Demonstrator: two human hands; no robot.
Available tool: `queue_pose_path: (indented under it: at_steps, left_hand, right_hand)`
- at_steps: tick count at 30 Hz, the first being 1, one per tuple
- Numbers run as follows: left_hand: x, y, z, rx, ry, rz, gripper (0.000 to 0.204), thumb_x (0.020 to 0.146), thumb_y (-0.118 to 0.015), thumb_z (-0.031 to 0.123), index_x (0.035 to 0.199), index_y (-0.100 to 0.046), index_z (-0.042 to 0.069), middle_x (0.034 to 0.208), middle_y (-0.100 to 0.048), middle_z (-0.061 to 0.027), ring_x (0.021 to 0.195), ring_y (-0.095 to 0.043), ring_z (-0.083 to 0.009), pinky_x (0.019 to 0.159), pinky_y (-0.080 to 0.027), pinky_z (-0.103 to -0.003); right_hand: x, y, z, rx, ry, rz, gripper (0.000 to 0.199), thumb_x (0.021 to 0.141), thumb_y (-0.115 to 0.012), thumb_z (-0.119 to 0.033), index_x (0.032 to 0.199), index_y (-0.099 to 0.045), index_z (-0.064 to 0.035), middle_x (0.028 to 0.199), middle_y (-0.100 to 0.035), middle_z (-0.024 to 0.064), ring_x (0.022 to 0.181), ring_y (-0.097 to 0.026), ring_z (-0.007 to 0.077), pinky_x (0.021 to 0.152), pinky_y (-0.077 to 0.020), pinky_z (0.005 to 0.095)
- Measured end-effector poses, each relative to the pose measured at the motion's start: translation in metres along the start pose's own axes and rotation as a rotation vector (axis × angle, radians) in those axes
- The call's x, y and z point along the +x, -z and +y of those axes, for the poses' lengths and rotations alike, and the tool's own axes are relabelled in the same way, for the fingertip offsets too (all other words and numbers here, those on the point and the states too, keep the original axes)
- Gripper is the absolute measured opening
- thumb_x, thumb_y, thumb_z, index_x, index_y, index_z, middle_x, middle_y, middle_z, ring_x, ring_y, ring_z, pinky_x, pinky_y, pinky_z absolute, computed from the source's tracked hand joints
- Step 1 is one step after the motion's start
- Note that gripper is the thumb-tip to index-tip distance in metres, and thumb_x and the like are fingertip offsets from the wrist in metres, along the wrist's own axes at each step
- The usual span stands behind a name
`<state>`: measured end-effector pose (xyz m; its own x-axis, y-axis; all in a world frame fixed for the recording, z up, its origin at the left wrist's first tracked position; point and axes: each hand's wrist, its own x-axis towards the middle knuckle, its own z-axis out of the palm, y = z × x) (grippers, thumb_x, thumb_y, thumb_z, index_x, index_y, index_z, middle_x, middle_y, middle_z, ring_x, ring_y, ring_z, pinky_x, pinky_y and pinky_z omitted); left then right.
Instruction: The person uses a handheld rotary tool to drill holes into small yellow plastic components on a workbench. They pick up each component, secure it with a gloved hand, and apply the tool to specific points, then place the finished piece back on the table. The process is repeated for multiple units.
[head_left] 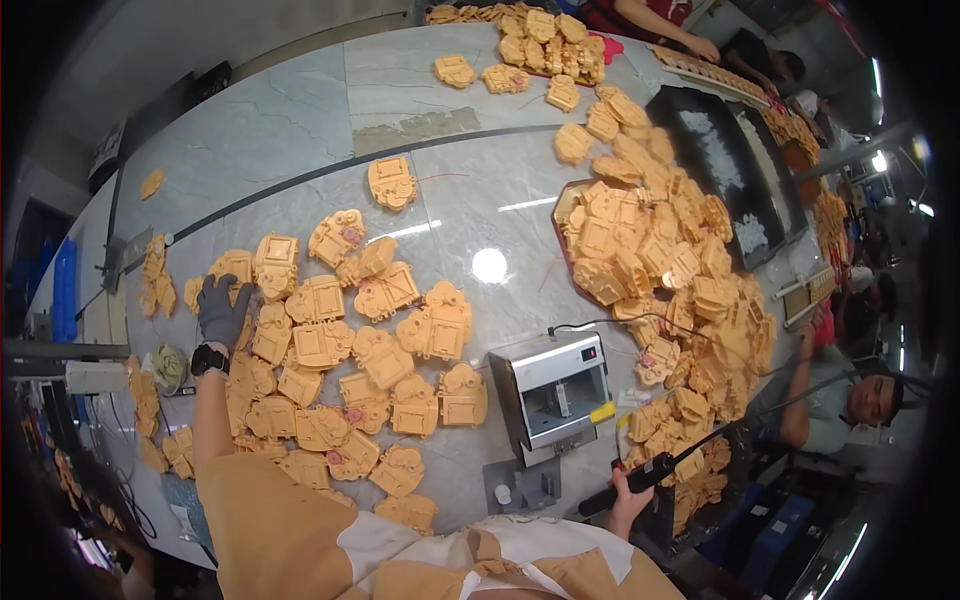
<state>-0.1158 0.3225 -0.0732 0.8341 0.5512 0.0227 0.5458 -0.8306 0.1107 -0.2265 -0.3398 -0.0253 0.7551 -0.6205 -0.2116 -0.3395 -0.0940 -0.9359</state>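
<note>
My left hand (224, 312), in a grey glove with a dark watch at the wrist, reaches out at the left side of the table. Its fingers are spread and lie against an orange plastic housing (232, 264); a firm hold on it is not visible. Close by are more orange housings, one (276, 262) just to the right and another (271, 333) nearer me. Bare and wrapped round a black electric screwdriver (655, 470), my right hand (630, 498) is at the table's near edge. The screwdriver's shaft points up to the right.
A grey metal box-shaped device (552, 392) with a cable stands at the table's middle. Orange housings heap over a red-rimmed tray (566, 235) on the right. Beyond are black trays with white pieces (712, 150). Co-workers sit along the right; one's hand (703, 48) shows at the far side.
</note>
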Motion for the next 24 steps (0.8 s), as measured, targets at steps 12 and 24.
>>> queue_pose_path:
  at_steps: [12,24]
  left_hand:
    - [-0.014,0.013,0.004,-0.096,0.111,-0.039,0.059,0.078,-0.057,0.052,0.121,-0.047,0.011,0.134,-0.033,-0.0210,0.123,-0.033,-0.0376,0.098,-0.033,-0.043]
    - [-0.286,0.074,0.020,-0.678,0.049,0.194,0.055,0.085,-0.059,0.018,0.131,-0.034,0.002,0.129,-0.037,-0.0151,0.121,-0.035,-0.0267,0.101,-0.028,-0.037]
  right_hand:
    - [-0.035,0.037,-0.030,-0.121,0.065,-0.557,0.037,0.064,-0.076,-0.006,0.093,-0.055,-0.0017,0.083,-0.061,0.0058,0.077,-0.059,0.0129,0.071,-0.0473,0.0274]
    - [-0.038,0.058,-0.054,-0.083,0.164,-0.547,0.041,0.064,-0.077,0.000,0.099,-0.056,-0.0006,0.095,-0.060,0.0076,0.087,-0.056,0.0138,0.076,-0.0467,0.0275]
